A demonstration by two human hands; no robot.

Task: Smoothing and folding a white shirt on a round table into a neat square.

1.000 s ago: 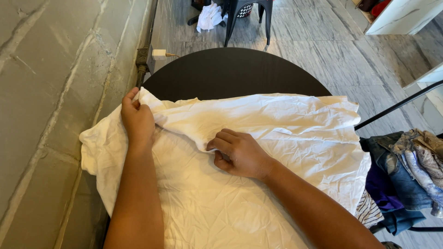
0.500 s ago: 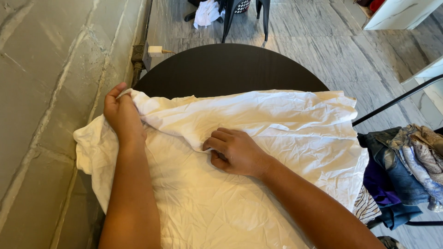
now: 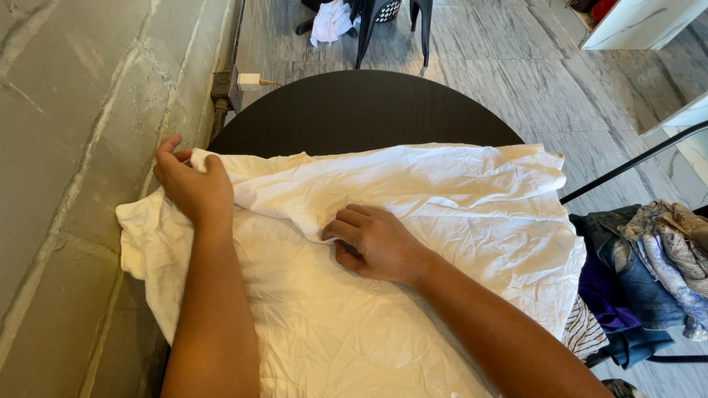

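Observation:
A crumpled white garment (image 3: 442,214) lies spread over a round black table (image 3: 361,110). My left hand (image 3: 190,184) grips the garment's far left corner near the wall, fingers curled over the cloth edge. Near the middle, my right hand (image 3: 372,239) pinches a fold of the same white cloth, knuckles bent down on it. A folded-over band of cloth runs between the two hands.
A grey stone wall (image 3: 74,147) runs close along the left, with a pipe and a plugged-in white charger (image 3: 251,81). A pile of denim and patterned clothes (image 3: 649,273) sits at the right. Black chair legs (image 3: 398,29) and a white cloth (image 3: 328,21) are on the floor beyond.
My left hand has drawn the garment's corner further left toward the wall, stretching the fold. My right hand stays on the fold near the middle.

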